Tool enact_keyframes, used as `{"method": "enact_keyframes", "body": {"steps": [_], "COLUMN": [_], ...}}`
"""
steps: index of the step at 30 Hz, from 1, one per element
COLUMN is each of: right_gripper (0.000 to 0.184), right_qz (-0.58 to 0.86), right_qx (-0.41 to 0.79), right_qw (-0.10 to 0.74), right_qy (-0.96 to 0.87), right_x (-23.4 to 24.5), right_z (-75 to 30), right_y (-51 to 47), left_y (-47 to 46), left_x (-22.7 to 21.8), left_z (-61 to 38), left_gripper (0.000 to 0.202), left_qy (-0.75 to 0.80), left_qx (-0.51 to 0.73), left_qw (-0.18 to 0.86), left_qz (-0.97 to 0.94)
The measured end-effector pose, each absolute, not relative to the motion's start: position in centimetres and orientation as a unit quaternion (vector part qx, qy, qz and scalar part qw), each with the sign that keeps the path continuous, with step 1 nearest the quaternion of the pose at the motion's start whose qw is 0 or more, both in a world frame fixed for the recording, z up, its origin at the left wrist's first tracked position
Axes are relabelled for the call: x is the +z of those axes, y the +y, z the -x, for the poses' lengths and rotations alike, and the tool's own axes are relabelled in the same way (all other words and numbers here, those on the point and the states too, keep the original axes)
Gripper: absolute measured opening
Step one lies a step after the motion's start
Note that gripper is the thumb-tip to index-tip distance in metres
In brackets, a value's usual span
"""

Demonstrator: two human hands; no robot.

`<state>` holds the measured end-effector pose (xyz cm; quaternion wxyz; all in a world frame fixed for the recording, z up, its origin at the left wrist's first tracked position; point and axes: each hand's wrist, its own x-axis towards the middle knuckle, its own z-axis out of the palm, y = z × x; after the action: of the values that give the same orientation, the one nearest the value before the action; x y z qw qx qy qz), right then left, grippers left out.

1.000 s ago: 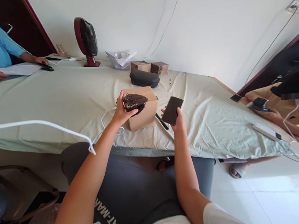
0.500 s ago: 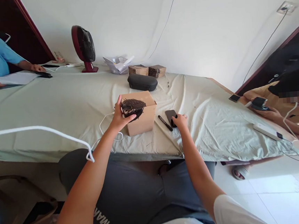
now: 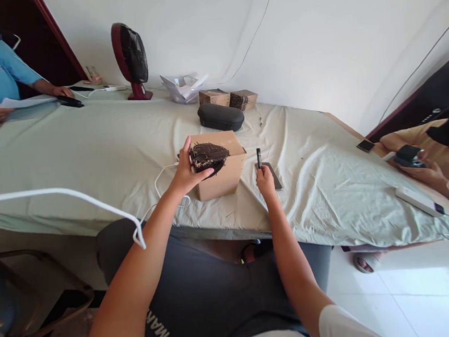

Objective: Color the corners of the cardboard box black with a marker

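A brown cardboard box (image 3: 220, 186) stands on the cloth-covered table in front of me. Across its upper left runs a dark, bristly-edged patch (image 3: 213, 153) that resembles dense pen strokes. My left hand (image 3: 186, 176) grips the box's left side, thumb lying over the patch and fingers at the upper edge. To the right of the box, my right hand (image 3: 265, 181) is closed around a black marker pen (image 3: 258, 158), which points upward. Under and beside that hand lies a dark, flat phone (image 3: 275, 178), partly covered by it.
Behind the box sit a black zip case (image 3: 221, 117), two small boxes (image 3: 243, 99), a plastic bag (image 3: 182, 90) and a red fan (image 3: 132, 61). A white cable (image 3: 65, 191) crosses the left. Two people sit at the ends; a power strip (image 3: 418, 201) lies right.
My right hand has picked up the marker pen from the cloth beside the phone and now holds it upright. The left hand stays on the box. The whole view has shifted slightly.
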<state>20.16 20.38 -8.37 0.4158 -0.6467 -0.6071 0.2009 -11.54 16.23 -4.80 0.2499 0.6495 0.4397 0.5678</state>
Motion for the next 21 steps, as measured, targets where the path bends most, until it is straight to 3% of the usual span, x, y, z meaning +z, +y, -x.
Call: {"method": "enact_keyframes", "body": {"steps": [13,17,19,21], "right_gripper": [0.03,0.034,0.029,0.029], "right_qz": [0.531,0.476,0.372,0.297], "right_qx": [0.244,0.22,0.234,0.244], "right_qw": [0.557,0.646,0.724,0.75], "right_qy": [-0.59,-0.554,-0.532,-0.538], "right_x": [-7.9,-4.6,-2.1,0.7], "right_z": [-18.7,-18.9,-18.8,-18.3], "right_y": [21.8,19.9,18.5,17.1], "left_y": [16.2,15.8,15.6,15.5], "left_x": [-4.9,-4.9,-4.9,-4.9], "left_z": [11.2,10.7,10.5,10.3], "left_gripper": [0.132,0.135,0.135,0.135], "left_qy": [0.446,0.451,0.448,0.435], "left_qx": [0.573,0.577,0.574,0.57], "left_qw": [0.227,0.187,0.169,0.148], "left_qz": [-0.649,-0.655,-0.664,-0.681]}}
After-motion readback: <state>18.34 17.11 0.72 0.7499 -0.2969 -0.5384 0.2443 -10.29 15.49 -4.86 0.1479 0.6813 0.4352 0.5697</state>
